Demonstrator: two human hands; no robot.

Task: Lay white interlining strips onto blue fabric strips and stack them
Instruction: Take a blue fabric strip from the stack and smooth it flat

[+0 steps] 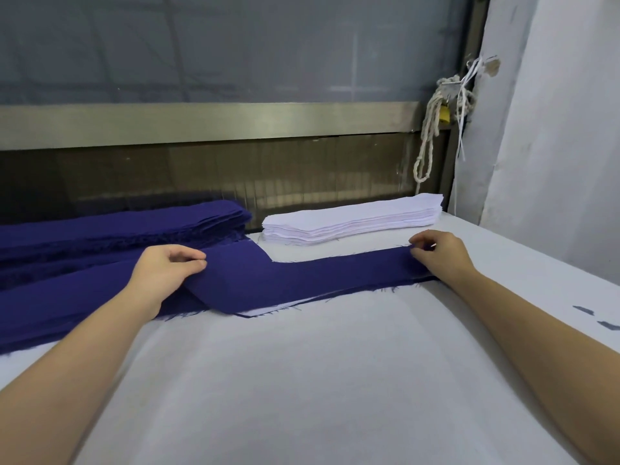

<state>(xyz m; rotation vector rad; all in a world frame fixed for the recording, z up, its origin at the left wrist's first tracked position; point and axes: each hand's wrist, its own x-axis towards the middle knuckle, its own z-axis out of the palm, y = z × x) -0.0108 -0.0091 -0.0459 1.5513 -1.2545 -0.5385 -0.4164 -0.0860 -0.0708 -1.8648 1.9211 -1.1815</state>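
We hold one blue strip stretched between our two hands. Our left hand has its fingers curled, pinching the cloth where it folds over. Our right hand pinches the strip's other end between thumb and fingertips. Under the strip, on our side of both hands, a white strip peeks out along the near edge. Just beyond the hands and between them sits the white stack, and beyond the left hand lies the blue pile. Everything rests on the cloth-covered table.

The blue cloth looks light and limp, with fraying edges. We judge it will sag and crease if lifted by one point, so taking both ends under slight tension seems best. The white pieces look thin, a little stiffer and likely to slide, so we would take one by its ends. We can read no label, brand or writing. A yellow padlock beyond the right hand shows no legible mark.
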